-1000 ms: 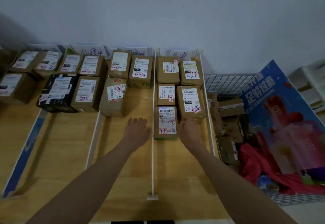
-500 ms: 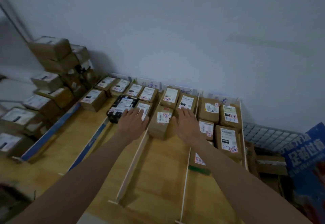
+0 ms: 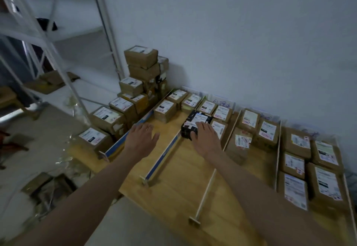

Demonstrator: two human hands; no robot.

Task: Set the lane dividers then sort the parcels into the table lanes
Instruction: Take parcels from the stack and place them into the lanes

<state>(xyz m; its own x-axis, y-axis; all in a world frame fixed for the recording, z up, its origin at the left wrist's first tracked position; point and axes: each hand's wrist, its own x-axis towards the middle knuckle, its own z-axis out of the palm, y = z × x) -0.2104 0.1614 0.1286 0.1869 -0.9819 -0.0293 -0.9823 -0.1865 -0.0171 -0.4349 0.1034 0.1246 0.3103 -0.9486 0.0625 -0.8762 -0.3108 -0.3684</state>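
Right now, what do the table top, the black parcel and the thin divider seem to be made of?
Table top: probably wood, pale yellow with faint grain, low sheen. Black parcel: likely a box in dark wrap, white labels stuck on. Thin divider: pale, slim strip; wood or plastic, unclear.

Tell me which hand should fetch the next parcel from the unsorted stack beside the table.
Left. The left hand is open and free, hovering near the blue divider at the table's left edge, next to the stacked parcels. The right hand is over the black parcel, farther away.
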